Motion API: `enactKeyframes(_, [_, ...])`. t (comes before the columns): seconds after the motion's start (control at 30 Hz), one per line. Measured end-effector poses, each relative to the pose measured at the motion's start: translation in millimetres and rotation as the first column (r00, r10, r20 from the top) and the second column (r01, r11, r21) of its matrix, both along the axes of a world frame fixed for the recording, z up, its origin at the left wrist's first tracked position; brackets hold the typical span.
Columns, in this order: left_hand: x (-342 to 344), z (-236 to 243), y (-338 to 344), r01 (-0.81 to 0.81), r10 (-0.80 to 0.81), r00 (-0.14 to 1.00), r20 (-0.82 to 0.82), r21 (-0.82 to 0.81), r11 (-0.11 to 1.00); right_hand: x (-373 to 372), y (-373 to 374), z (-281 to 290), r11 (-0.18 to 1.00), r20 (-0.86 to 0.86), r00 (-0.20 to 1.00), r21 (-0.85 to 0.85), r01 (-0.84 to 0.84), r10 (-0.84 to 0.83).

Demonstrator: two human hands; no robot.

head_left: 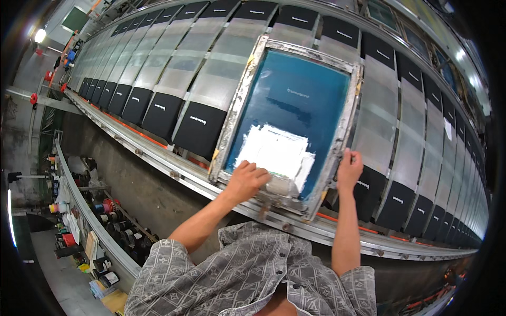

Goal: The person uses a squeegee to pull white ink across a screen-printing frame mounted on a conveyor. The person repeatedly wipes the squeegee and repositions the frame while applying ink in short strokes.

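Observation:
A printing screen (303, 118) with blue mesh lies slantwise before me, set in a worn, ink-stained frame (243, 95). Thick white ink (271, 150) covers the near half of the mesh. My left hand (245, 180) is closed round the left end of a squeegee (282, 186), which rests at the ink's near edge. Its grip is partly hidden under my fingers. At the right side of the frame, my right hand (350, 169) is closed, fingers curled at the frame's edge. Small pale lettering shows through the upper mesh.
Black fabric pieces (200, 129) lie in rows over long grey boards (219, 68) on both sides of the screen. A metal rail (174, 174) runs along the table's near edge. At lower left, a curved shelf edge (87, 216) borders several bottles and containers (126, 231).

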State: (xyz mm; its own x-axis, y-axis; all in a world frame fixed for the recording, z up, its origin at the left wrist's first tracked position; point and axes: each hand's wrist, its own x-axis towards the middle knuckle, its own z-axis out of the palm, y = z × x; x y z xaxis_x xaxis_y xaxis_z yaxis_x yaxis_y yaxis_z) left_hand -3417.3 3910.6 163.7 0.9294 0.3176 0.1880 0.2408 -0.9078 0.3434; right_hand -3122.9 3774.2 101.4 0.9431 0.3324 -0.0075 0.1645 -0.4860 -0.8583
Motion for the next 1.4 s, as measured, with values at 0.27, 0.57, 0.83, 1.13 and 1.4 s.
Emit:
enactKeyframes(0.27, [-43,-6,89,0.012,-0.021,0.994,-0.106,-0.082,0.997,-70,63,-1,0.999,-0.069,0.997,0.025,0.022,-0.021])
enactKeyframes(0.57, [-22,-1,116,0.086,-0.151,0.939,-0.309,-0.216,0.973,-62,69,6,0.899,0.124,0.986,-0.436,-0.045,0.109])
enactKeyframes(0.83, [70,-10,199,0.048,-0.081,0.950,-0.301,-0.115,0.992,-89,190,91,0.408,-0.117,0.539,-0.526,-0.746,0.834])
enactKeyframes(1.13, [5,-28,133,0.071,-0.097,0.984,-0.150,-0.168,0.983,-149,129,46,0.387,0.090,0.412,-0.563,-0.730,0.907])
enactKeyframes(1.4, [20,-14,146,0.117,-0.141,0.970,-0.200,-0.132,0.984,-132,137,65,0.375,0.112,0.379,-0.551,-0.746,0.919])
